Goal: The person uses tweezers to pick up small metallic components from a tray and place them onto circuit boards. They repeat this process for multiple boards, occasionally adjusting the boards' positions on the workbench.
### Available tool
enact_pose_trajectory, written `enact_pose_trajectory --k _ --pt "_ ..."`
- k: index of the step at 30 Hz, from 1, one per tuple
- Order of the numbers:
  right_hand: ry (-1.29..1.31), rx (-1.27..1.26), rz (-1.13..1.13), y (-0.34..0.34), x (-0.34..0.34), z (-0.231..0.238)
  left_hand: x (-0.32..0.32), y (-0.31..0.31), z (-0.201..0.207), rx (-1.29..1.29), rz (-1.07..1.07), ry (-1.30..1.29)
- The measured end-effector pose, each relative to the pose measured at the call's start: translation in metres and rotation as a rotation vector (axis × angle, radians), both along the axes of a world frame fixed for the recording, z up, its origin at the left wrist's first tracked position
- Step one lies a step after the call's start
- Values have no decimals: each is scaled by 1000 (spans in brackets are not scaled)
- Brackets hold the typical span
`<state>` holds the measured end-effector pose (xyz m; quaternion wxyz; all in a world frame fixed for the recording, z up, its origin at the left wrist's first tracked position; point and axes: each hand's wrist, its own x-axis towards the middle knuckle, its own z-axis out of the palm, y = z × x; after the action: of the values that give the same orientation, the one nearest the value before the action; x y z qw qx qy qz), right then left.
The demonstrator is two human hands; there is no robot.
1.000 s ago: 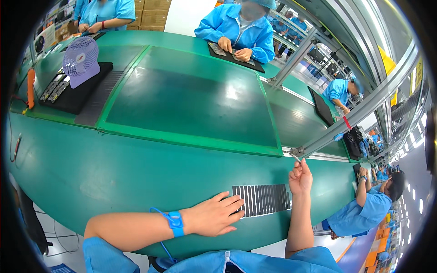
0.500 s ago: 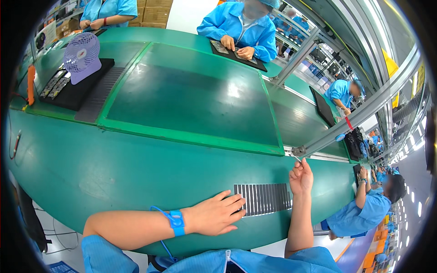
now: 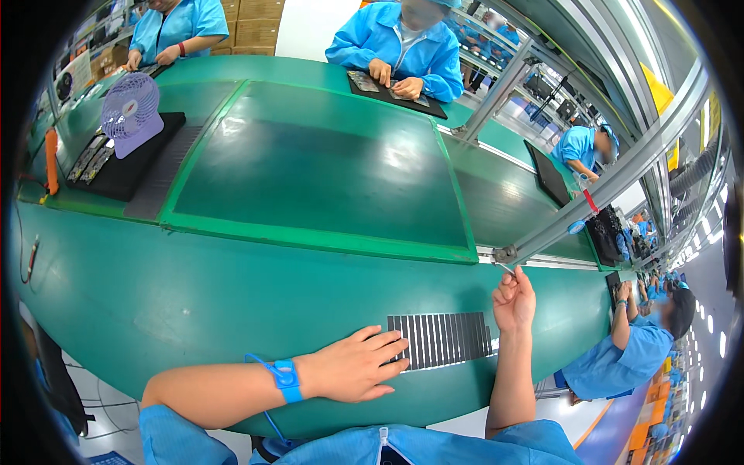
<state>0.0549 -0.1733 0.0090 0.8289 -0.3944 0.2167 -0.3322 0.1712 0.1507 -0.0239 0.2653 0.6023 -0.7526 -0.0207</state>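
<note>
Your left hand (image 3: 353, 364) lies spread on the sheet of dark strips (image 3: 442, 341), just in front of the green-edged panel (image 3: 318, 170); your right hand (image 3: 513, 302) pinches a thin pale piece (image 3: 506, 270) beside the panel's near right corner.
Your left fingers grip nothing, their tips on the sheet's left end; your right thumb and forefinger are closed on the piece, the others curled. A sideways push from the left could slide or crease the sheet, and a slack pinch could drop the piece. No writing can be read on the sheet; the red mark on the fan (image 3: 130, 106), left of the panel, is too small to read.
</note>
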Motion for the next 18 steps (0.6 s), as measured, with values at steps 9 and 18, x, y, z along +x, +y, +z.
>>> enact_pose_trajectory --k 9,18 --pt "-8 39 -18 3 0 4 1 0 -2 -16 -11 5" --pt "19 19 -4 3 3 -4 -1 0 -4 -41 3 2"
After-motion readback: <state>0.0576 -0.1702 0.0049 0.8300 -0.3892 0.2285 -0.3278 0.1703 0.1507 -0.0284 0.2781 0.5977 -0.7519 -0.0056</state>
